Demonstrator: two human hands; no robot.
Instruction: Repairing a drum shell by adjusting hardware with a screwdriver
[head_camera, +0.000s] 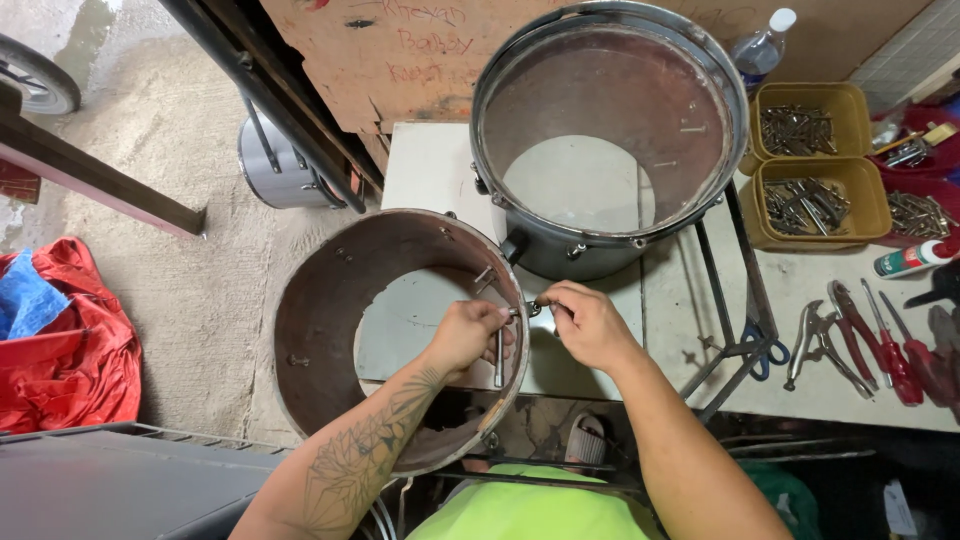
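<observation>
Your left hand (468, 335) pinches a metal tool (499, 358) inside the bare drum shell (310, 330) tilted at the table (425, 165) edge, while your right hand (588, 322) pinches a small fitting (533, 305) outside its wall. If either grip slackens, that fitting could drop through the open shell, or the shell could roll off.

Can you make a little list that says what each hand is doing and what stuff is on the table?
left hand: inside the brown drum shell, on a metal rod at its wall
right hand: outside the shell, pinching a small metal part
behind: grey drum with a metal hoop
table: pliers, red screwdrivers, blue scissors
yellow trays: metal hardware
floor, left: red cloth
</observation>
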